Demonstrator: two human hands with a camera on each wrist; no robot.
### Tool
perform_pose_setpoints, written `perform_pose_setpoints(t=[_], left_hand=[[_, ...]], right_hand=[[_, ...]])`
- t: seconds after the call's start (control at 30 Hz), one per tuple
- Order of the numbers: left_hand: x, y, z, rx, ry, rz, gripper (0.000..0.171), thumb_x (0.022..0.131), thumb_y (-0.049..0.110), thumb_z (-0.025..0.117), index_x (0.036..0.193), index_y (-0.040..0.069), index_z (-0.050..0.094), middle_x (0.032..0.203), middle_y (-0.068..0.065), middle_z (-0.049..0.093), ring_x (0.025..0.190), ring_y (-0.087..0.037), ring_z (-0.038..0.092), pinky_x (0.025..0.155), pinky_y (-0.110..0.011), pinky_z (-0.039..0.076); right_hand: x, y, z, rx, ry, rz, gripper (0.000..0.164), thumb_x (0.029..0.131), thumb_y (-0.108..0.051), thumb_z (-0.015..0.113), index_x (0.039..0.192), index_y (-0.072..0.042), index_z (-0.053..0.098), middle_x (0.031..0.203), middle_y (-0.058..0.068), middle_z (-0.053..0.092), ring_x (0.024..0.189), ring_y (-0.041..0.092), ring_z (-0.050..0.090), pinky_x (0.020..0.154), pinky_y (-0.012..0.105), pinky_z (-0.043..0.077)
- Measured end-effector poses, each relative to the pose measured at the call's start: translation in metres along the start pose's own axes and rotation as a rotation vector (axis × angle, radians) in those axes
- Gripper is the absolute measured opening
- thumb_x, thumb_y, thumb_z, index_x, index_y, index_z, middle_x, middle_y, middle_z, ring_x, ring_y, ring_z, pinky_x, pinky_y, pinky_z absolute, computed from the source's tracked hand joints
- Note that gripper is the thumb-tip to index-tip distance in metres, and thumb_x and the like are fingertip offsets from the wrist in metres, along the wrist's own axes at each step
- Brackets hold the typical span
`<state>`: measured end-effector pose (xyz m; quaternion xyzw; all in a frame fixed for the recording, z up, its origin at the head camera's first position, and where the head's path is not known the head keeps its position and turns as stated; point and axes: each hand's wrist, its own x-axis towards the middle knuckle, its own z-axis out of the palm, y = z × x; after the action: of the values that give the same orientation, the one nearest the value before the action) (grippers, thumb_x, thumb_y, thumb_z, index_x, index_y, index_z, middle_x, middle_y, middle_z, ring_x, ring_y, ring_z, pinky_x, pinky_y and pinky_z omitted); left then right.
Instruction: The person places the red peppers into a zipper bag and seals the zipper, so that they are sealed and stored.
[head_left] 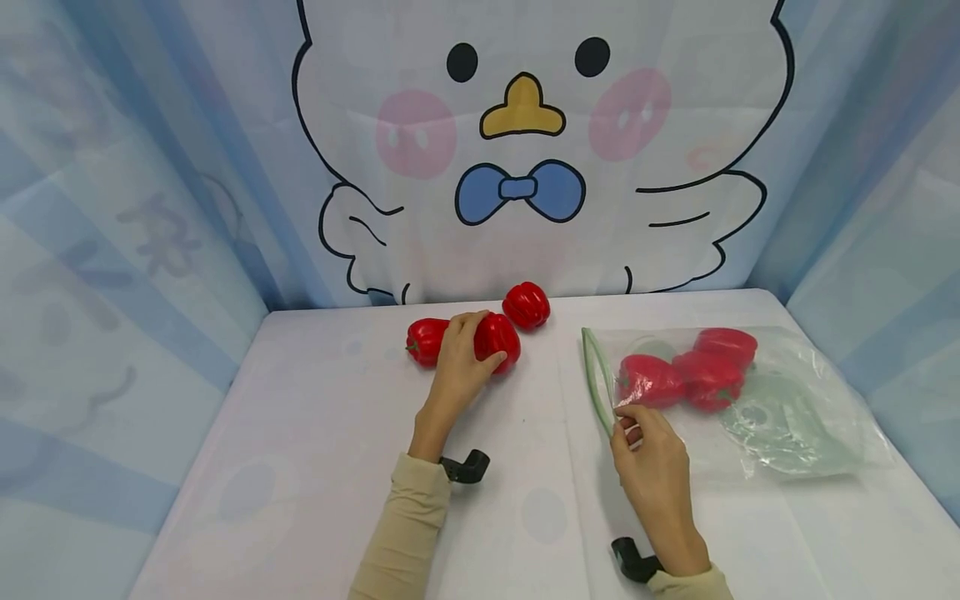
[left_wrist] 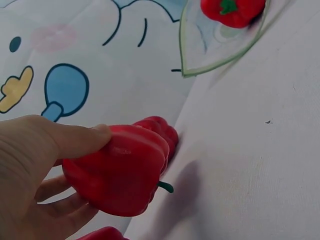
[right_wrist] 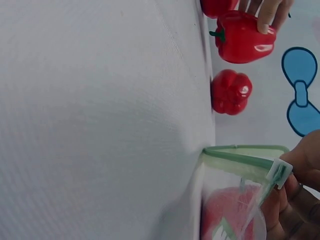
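Observation:
My left hand (head_left: 461, 354) grips a red bell pepper (left_wrist: 120, 170) between thumb and fingers, its green stem pointing away from the palm. Two more red peppers lie close by: one pepper (head_left: 426, 342) just left of the hand, another pepper (head_left: 527, 306) behind it near the table's back edge. At the right, my right hand (head_left: 652, 454) pinches the green-edged mouth of a clear zip bag (head_left: 795, 417) by its white slider (right_wrist: 279, 173). The mouth gapes toward the left. Inside the bag lie three red peppers (head_left: 705, 379), seen through the plastic.
A white cloth covers the table (head_left: 315, 467). Behind it hangs a curtain (head_left: 517, 258) with a cartoon bird, and blue curtains (head_left: 97, 292) flank both sides. Black wrist mounts (head_left: 467, 467) sit on both forearms.

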<state>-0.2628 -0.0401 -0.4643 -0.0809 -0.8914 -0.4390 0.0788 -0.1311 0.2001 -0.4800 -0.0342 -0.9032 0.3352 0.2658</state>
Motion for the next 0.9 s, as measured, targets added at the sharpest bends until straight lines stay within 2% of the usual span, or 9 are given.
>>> perform_pose_setpoints(t=[0.47,0.67,0.9], left_hand=[[-0.001,0.005,0.006,-0.090,-0.045,-0.010,0.074,0.089,0.020,0.083,0.154,0.016,0.047,0.152,-0.012,0.049,0.143,-0.031,0.047,0.106,-0.053,0.056],[-0.002,0.007,0.012,-0.132,-0.081,0.018,0.072,0.091,0.020,0.081,0.154,0.014,0.047,0.153,-0.011,0.051,0.139,-0.030,0.051,0.106,-0.050,0.056],[-0.004,0.012,0.019,-0.213,-0.133,0.036,0.069,0.093,0.019,0.079,0.153,0.012,0.048,0.153,-0.013,0.052,0.134,-0.032,0.055,0.108,-0.051,0.055]], right_hand=[[0.001,-0.002,-0.001,-0.009,-0.013,0.022,0.018,0.086,0.005,0.073,0.103,-0.001,0.075,0.085,0.009,0.069,0.070,0.018,0.063,0.059,0.025,0.051],[0.001,-0.002,-0.001,-0.009,-0.016,0.026,0.018,0.087,0.004,0.073,0.104,-0.001,0.075,0.085,0.009,0.069,0.071,0.018,0.063,0.059,0.024,0.050],[0.000,-0.001,0.000,-0.007,-0.013,0.026,0.018,0.086,0.005,0.073,0.104,-0.001,0.075,0.085,0.009,0.069,0.070,0.017,0.062,0.057,0.023,0.050]])
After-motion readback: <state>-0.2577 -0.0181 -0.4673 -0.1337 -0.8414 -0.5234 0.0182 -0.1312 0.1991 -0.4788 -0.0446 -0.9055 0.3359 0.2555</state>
